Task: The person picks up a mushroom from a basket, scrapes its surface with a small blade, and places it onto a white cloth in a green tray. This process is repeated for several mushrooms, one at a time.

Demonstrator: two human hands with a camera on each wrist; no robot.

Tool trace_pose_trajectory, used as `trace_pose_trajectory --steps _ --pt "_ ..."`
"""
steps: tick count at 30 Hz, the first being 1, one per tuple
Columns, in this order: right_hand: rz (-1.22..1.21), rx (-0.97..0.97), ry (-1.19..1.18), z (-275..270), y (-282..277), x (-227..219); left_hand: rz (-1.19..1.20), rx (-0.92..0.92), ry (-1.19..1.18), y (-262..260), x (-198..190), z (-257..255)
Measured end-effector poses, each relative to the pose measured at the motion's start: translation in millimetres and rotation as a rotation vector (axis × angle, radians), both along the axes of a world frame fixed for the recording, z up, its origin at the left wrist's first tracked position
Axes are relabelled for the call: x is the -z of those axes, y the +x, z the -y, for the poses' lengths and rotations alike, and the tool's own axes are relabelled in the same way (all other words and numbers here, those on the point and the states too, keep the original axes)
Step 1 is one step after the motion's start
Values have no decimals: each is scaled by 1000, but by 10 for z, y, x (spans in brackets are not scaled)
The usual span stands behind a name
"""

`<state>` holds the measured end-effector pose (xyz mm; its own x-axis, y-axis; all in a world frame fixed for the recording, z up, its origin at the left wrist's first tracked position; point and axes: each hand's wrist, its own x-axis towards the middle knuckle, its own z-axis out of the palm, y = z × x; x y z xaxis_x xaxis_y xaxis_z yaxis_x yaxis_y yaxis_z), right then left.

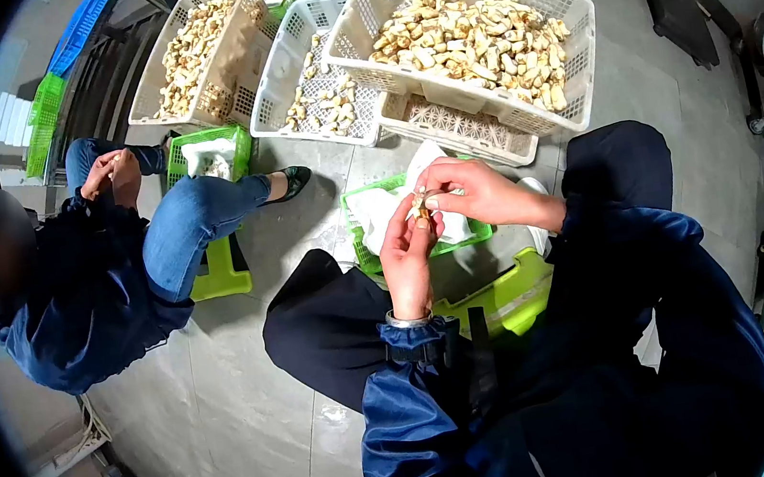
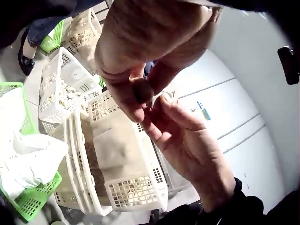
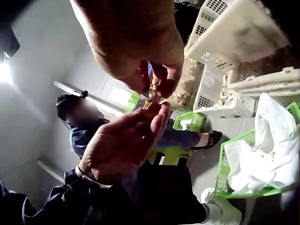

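Both hands, left (image 1: 407,256) and right (image 1: 468,193), pinch one small nut (image 1: 418,207) with curled fingers, above a green basket (image 1: 367,258) on grey floor (image 1: 226,375); white crates (image 1: 567,31) stand near.

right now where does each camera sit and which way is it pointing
Head: sits on the person's head, looks forward and down at the left hand and right hand pinching a small pale piece above a green basket; sleeves and knees show.
Left wrist: sits below the left hand, looking up past it at the right hand and the white crates.
Right wrist: sits by the right hand, facing the left hand and a seated person.
All views share both hands and the piece.
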<state>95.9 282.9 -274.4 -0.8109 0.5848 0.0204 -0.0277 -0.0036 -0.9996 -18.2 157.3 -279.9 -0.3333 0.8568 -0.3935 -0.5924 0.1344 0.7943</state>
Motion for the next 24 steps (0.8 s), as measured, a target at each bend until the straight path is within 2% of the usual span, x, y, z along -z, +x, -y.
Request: trace_pose_trajectory --steps 2,3,4,6,7,8,10,11,12,14,15,18,19,20,22,24 --pt "181 -67 315 -26 29 -113 11 8 35 7 32 0" --pt "200 -78 213 -55 -5 28 13 8 35 12 36 2" --pt "200 -77 214 -104 19 145 9 5 36 16 41 5" --pt "197 -19 -108 -160 35 218 5 4 37 23 46 8" --pt "107 10 -255 -106 3 182 -23 -7 46 26 49 9" --pt "108 10 -255 -55 3 136 -50 -21 55 28 52 9" --pt "-40 18 -119 40 -19 15 -60 -35 65 23 92 16" --pt "47 25 166 32 6 19 -87 -35 69 25 94 14" --pt "80 31 119 32 0 5 -115 -32 73 28 95 14" --pt "165 -19 -206 -63 14 172 -106 -26 63 40 102 17" --pt "85 69 -519 -81 9 267 -106 -24 67 39 89 10" --pt "49 86 -532 -79 44 337 -88 -40 71 46 39 -13" --pt "54 56 -299 -45 -5 248 -75 -43 58 45 43 -9" --pt "18 -21 -223 -12 11 59 -61 -45 44 44 47 -5" --pt "162 13 197 7 13 22 -56 -53 47 44 74 -4" --pt "170 84 -17 -39 -103 103 -164 -26 63 52 77 -2"
